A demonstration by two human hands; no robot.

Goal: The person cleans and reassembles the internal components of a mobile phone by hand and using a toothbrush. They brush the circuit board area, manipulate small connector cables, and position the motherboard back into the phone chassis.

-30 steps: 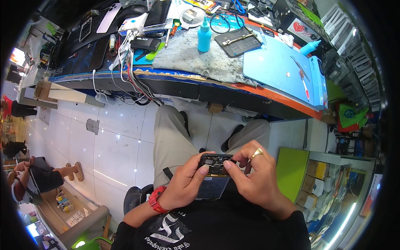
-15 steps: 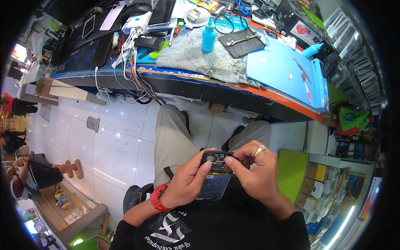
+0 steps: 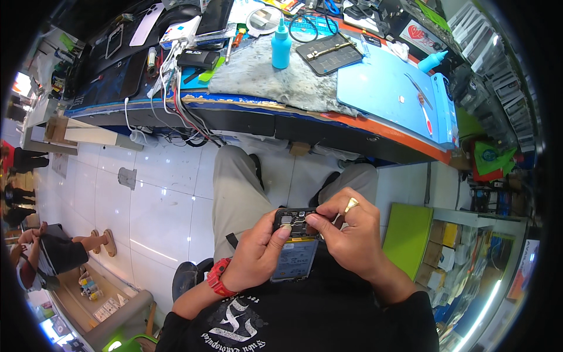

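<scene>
An opened phone [image 3: 295, 256] is held over my lap, its battery and dark circuit board exposed. My left hand [image 3: 264, 243], with a red watch at the wrist, is closed around the phone's left side, thumb on the board. At the upper right corner my right hand [image 3: 349, 232], wearing a gold ring, pinches with thumb and index finger at the board's edge. Whether a small part sits between those fingertips cannot be made out. The phone's lower end rests close to my black shirt.
Ahead stands a cluttered workbench with a grey mat [image 3: 252, 76], a teal bottle [image 3: 281, 48], a board holder [image 3: 329, 53], a blue laptop-like panel [image 3: 381, 88] and tweezers [image 3: 419, 91]. Cables [image 3: 182, 111] hang over its edge. A glass display case [image 3: 469, 264] stands right; a person [image 3: 56, 255] sits left.
The view has shifted slightly, so the bench and my hands appear a little further left. Both hands keep their places on the phone; the phone's battery shows more fully.
</scene>
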